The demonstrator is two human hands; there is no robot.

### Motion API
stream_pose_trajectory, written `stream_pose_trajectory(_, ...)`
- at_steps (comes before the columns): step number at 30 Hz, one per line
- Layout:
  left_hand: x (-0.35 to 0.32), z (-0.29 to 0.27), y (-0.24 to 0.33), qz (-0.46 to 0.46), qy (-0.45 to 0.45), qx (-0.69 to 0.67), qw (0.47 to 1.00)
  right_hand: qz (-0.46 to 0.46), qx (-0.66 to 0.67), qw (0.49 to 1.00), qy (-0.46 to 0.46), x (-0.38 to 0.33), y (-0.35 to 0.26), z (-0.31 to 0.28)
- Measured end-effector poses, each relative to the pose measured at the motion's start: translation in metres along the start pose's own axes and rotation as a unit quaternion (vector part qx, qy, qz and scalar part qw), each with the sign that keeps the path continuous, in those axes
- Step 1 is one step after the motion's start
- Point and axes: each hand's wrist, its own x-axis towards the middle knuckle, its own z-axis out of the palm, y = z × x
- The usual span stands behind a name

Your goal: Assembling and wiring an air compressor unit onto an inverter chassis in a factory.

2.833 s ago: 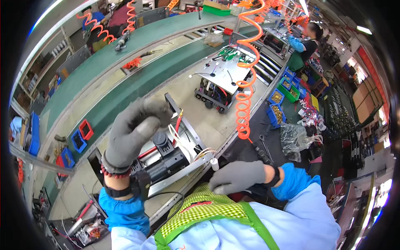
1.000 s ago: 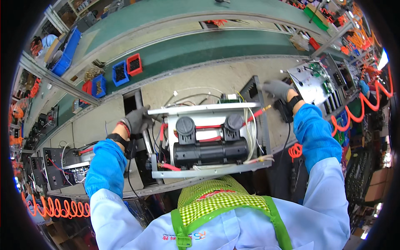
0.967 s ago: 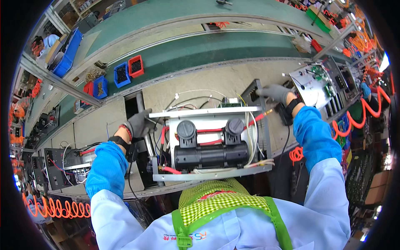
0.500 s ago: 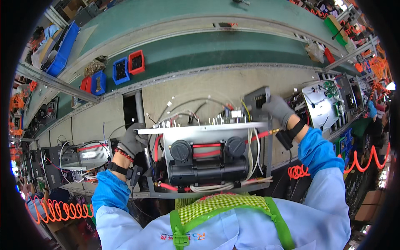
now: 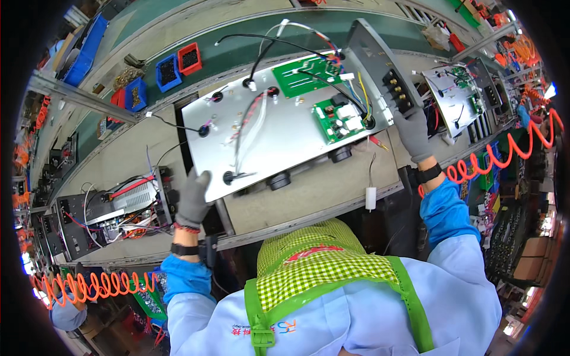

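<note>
A silver metal chassis lies slightly tilted on the bench, its flat plate facing up. Two green circuit boards and several loose wires sit on it, and a dark end panel with terminals stands up at its right. My left hand, in a grey glove, grips the near left corner, thumb on top. Around the lower end of the dark panel, my gloved right hand is closed; some of its fingers are hidden. Black round parts show beneath the near edge. A red-sleeved wire sticks out near my right hand.
Another part-built unit stands to the left, and a similar one to the right. Blue and red bins of small parts sit beyond the bench. Orange coiled hoses hang at both sides. A white cylinder on a wire hangs at the front edge.
The chassis has turned from upright to plate-up and moved away from me, uncovering the boards. My right hand has come down onto the end panel; my left still holds the left corner.
</note>
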Motion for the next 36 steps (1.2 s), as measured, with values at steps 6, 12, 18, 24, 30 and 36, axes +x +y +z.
stream_pose_trajectory(6, -0.024, 0.027, -0.009, -0.201, 0.02, -0.384, 0.901, -0.029, 0.074, 0.997, -0.001, -0.052, 0.015, -0.012)
stream_pose_trajectory(12, -0.031, 0.051, 0.005, -0.4, 0.219, -0.665, 0.592, 0.292, -0.176, 0.899, -0.275, -0.214, 0.244, 0.004)
stream_pose_trajectory(18, -0.039, 0.041, 0.02, -0.296, 0.099, -0.633, 0.709, 0.48, 0.188, 0.837, -0.185, -0.204, 0.172, 0.083)
stream_pose_trajectory(24, -0.041, 0.041, 0.049, -0.326, 0.203, -0.516, 0.766, 0.333, 0.092, 0.93, -0.126, -0.228, 0.156, -0.015)
stream_pose_trajectory(30, -0.037, 0.052, 0.049, -0.363, 0.298, -0.429, 0.772, 0.378, -0.419, 0.823, -0.064, -0.349, 0.228, -0.162)
stream_pose_trajectory(36, -0.018, 0.063, 0.039, -0.364, 0.311, -0.344, 0.808, 0.377, -0.43, 0.813, -0.109, -0.39, 0.354, -0.176)
